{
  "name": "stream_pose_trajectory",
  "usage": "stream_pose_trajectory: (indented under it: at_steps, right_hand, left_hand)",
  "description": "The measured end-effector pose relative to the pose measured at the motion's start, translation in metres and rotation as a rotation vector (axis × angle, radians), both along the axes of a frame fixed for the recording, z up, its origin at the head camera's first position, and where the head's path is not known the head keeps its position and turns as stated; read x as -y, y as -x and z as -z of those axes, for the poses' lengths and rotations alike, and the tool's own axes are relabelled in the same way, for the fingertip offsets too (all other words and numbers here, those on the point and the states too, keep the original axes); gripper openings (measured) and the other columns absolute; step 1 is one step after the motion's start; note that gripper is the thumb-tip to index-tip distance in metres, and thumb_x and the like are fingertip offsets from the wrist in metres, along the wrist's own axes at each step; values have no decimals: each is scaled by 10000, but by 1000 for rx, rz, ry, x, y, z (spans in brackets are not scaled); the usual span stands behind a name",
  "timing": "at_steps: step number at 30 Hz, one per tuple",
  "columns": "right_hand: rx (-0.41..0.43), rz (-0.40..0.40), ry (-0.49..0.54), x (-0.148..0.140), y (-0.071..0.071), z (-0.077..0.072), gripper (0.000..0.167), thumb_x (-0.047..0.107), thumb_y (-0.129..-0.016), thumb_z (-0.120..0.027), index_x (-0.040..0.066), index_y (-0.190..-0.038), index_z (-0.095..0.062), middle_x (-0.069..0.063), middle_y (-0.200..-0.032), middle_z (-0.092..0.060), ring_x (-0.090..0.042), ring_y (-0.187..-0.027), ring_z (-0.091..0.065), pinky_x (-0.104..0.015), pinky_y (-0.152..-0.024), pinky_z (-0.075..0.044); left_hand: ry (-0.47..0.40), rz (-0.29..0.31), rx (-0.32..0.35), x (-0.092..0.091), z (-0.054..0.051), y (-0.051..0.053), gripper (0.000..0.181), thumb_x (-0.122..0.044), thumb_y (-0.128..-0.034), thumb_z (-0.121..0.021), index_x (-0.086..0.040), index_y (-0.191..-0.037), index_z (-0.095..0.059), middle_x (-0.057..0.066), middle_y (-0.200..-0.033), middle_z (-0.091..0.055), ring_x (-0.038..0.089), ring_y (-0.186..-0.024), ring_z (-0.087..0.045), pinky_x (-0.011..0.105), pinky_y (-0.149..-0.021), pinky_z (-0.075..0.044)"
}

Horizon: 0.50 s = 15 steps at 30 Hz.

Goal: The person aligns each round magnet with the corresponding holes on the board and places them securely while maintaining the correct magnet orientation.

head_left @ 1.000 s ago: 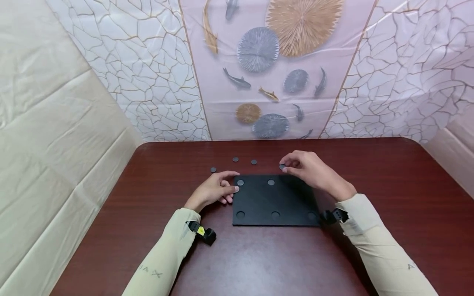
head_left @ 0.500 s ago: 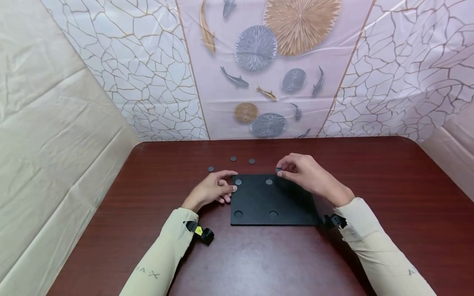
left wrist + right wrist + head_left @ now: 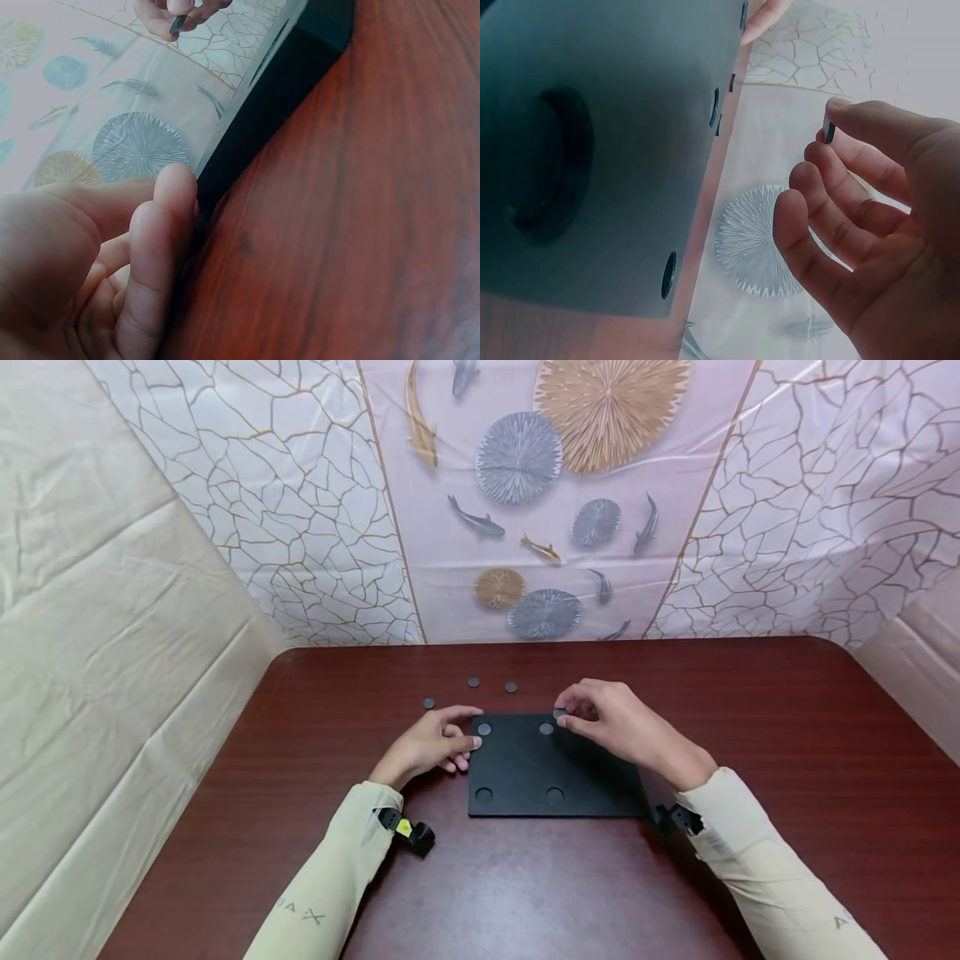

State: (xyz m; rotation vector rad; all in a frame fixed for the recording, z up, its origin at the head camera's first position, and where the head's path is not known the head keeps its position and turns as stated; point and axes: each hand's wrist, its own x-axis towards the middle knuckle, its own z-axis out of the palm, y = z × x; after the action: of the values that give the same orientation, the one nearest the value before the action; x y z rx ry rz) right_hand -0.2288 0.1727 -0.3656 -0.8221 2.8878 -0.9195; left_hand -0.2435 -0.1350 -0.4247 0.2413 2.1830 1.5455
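**Small dark disc point(image 3: 560, 714) pinched above a black board point(image 3: 517, 764)**

I see a person's two hands working apart from each other at a dark red-brown table point(image 3: 480, 893). The rectangular black board lies flat on it, just below the centre of the head view.

The left hand point(image 3: 429, 743), left of centre, has its thumb and forefinger spread, touching the board's left edge and upper left corner. Its other fingers are loosely bent.

The right hand point(image 3: 626, 718), right of centre, pinches the disc between thumb and forefinger near the board's upper edge. The right wrist view shows a gap between disc and board, with the disc's thin rim visible and the other fingers curved.

Two paler grey circles point(image 3: 546, 728) show along the upper part of the board; two dark round recesses point(image 3: 555, 795) show along the lower part. The right hand's shadow dims the board's right side.

Three loose discs point(image 3: 473, 682) lie on the table, above the board's upper left corner.

Both arms wear cream sleeves point(image 3: 326, 877) and black wrist devices point(image 3: 408, 831). Across the top hangs a patterned cloth point(image 3: 540, 552) with fish and round gold and silver motifs.
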Motion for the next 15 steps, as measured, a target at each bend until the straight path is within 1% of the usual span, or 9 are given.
stream_pose_trajectory:
  at_steps: [6,11,15]
  right_hand:
    - [-22,-9,4,4,-3,0,138,148,-977,-781,99,-1102,-751,3,-992,-689,-154,-891,-663,-422,-820,-587]
    - [-47,-28,21,8,-7,0,130,133,-957,-801,110,-1072,-747,29,-956,-680,-127,-859,-654,-409,-779,-578]
    - [-65,-45,29,12,-9,0,124,147,-955,-806,117,-1060,-747,41,-945,-682,-116,-858,-657,-413,-774,-576]
  left_hand:
    - [-3,3,-3,0,1,1,544,-116,-1019,-713,-183,-1531,-541,92,-807,-655,155,-626,-689,259,-559,-577]
    - [-4,2,-6,0,1,1,544,-112,-1017,-715,-179,-1529,-543,90,-805,-656,151,-620,-688,260,-555,-578]
    - [-1,2,-5,1,0,0,542,-116,-1015,-719,-181,-1525,-547,92,-805,-656,152,-618,-688,259,-555,-579]
